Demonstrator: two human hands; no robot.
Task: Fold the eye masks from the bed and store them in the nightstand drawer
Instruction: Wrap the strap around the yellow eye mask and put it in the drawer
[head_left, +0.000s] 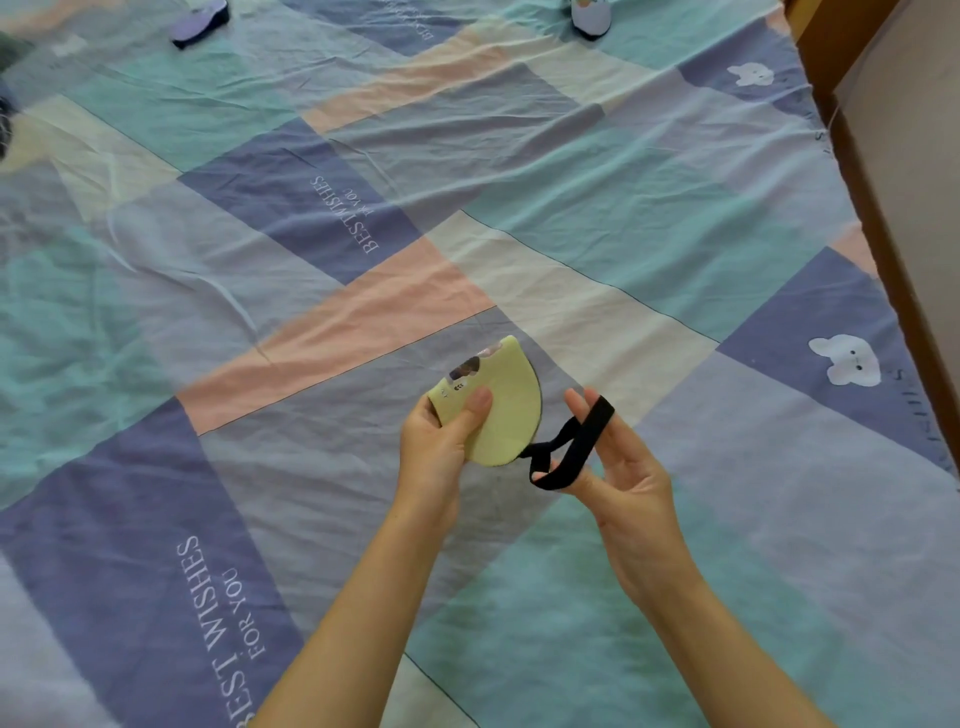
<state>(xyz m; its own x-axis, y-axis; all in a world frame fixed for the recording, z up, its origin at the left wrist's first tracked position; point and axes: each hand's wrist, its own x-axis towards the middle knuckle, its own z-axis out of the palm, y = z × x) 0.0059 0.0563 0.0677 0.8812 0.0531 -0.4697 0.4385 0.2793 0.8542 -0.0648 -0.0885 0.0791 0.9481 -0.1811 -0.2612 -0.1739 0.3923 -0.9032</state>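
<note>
Soft yellow half-round eye mask (501, 410) pinched in left hand (441, 441); black elastic strap (571, 444) over right hand (621, 470) fingers.

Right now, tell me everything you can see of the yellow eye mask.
The yellow eye mask is folded in half into a rounded half-moon of soft, pale yellow fabric, with a small dark printed design near its upper edge. It is held up above the bedsheet, not lying on it. The left hand pinches its folded side, thumb on the front. Its black elastic strap hangs from the lower corner and loops over the fingers of the right hand.
</note>
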